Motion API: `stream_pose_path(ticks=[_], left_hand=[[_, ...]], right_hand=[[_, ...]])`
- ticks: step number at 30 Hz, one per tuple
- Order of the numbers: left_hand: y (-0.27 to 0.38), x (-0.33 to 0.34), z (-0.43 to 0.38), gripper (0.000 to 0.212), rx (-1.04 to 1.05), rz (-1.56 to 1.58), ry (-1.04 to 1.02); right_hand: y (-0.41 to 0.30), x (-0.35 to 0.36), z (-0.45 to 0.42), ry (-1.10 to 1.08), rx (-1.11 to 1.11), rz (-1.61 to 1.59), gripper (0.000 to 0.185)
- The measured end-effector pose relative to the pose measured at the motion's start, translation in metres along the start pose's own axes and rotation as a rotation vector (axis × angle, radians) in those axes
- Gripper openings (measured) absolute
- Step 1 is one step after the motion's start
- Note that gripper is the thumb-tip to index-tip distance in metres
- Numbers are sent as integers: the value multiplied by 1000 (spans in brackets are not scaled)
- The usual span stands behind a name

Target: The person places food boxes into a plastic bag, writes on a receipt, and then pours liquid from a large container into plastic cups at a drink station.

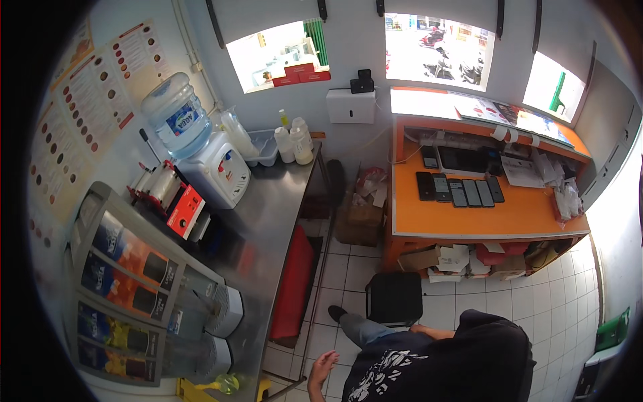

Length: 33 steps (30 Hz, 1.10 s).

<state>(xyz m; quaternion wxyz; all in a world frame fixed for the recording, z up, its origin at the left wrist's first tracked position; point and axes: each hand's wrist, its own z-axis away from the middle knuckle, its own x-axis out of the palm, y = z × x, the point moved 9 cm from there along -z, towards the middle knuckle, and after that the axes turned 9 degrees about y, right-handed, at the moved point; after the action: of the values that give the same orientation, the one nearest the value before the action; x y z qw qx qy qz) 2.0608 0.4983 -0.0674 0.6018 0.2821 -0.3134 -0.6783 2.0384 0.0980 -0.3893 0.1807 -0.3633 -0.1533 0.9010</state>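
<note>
My left hand [324, 368] is raised over the white tiled floor at the bottom, between my body and the stainless-steel table [261, 221]. It holds nothing, and its fingers are slightly bent. Near my jeans-covered thigh is my right hand [418, 329], close to the front edge of a black padded stool [394, 299]. My black shirt with a white print covers part of that arm, and the right fingers are too small to make out. Several smartphones [472, 192] lie in a row on the orange desk [452, 221], farther off than either hand.
A beverage dispenser [125, 271], a red-fronted cup-sealing machine [186, 212], a water dispenser [228, 173] and white bottles [301, 145] stand along the steel table. A yellow spray bottle [227, 384] is at its near end. Cardboard boxes [357, 221] fill the gap beside the desk.
</note>
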Motion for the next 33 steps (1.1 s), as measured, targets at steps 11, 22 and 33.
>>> stream_pose_path(ticks=[11, 22, 33], left_hand=[[66, -13, -171, 41, -71, -134, -329], [230, -34, -270, 41, 197, -378, -345], [269, -72, -335, 43, 162, -130, -92]], right_hand=[[-304, -239, -159, -30, -211, 249, 32], [-434, -496, -171, 591, -196, -352, 31], [-573, -622, -207, 494, -435, -648, 23]])
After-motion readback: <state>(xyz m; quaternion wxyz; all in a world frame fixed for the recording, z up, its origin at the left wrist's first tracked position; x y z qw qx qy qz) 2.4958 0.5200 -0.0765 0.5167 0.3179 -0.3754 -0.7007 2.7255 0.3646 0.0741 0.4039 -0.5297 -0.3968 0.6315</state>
